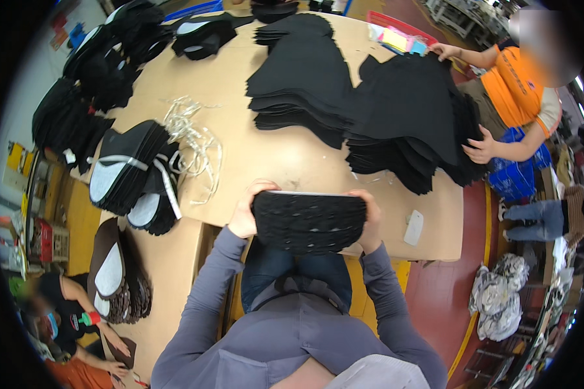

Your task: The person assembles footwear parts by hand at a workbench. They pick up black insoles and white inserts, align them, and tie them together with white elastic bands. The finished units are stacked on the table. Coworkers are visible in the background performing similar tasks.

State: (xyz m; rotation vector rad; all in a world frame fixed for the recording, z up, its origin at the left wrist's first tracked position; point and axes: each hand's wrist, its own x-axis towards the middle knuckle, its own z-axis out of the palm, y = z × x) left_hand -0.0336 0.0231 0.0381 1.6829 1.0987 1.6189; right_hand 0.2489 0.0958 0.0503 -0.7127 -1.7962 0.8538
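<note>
Between my two hands is a thick stack of black cut fabric pieces [310, 223], raised in front of my body at the table's near edge. Its layered edges face me, and a thin pale line runs along its top. My left hand [246, 211] grips the left end, and my right hand [370, 217] grips the right end. Some of the fingers are hidden behind the stack. Beyond it on the table [253, 155] lie a fanned pile of black pieces [298, 78] and a second wide black pile [405, 104]. A white tag [413, 227] lies right of my right hand.
A person in an orange shirt [512, 87] touches the right pile. Tangled pale strips [191, 142] and tied black-and-white bundles [126, 168] lie left, with brown pieces [113, 272] nearer. Two people work at lower left. A red tray [402, 29] stands at the far edge.
</note>
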